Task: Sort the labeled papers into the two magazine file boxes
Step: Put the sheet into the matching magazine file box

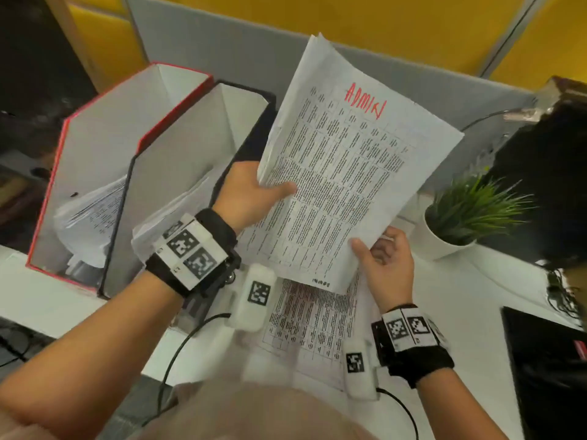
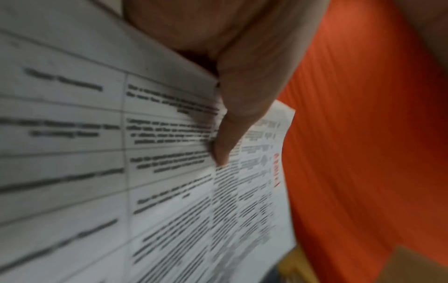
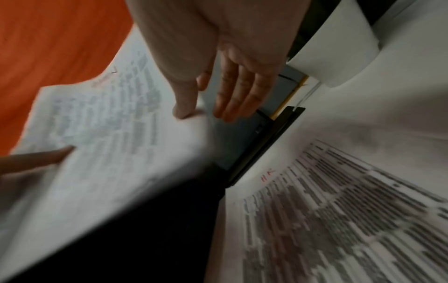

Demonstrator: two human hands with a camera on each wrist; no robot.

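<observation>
The left hand (image 1: pixel 251 193) pinches the left edge of a thin sheaf of white printed sheets marked "ADMIN" in red (image 1: pixel 349 173), thumb on the printed face and the other fingers behind. The right hand (image 1: pixel 386 265) steadies the sheaf's near right corner: its thumb lies on the paper, while the right wrist view shows its fingers nearly straight and apart from the sheet, so the hold there is light. The sheaf is held up off the desk, just right of the two boxes.

The red-edged magazine file box (image 1: pixel 60 198) stands at the far left, and the black-edged magazine file box (image 1: pixel 120 223) touches its right side. Both already hold papers, slumped low inside. Which box takes ADMIN cannot be read here, since no label on either box shows.

To do this step well, I judge the left hand should keep its pinch, turn the sheaf on edge and slide it down along a box wall, so the leading corner does not catch on the slumped papers. The right hand would best let go only once the sheaf is inside the rim.

More white printed sheets (image 1: pixel 314 325) lie flat on the white desk (image 1: pixel 470 300) below, unsorted. A small green plant in a white pot (image 1: pixel 460 223) stands just right of the sheaf, and a black laptop (image 1: pixel 546 369) lies at the near right; neither blocks the leftward path.
</observation>
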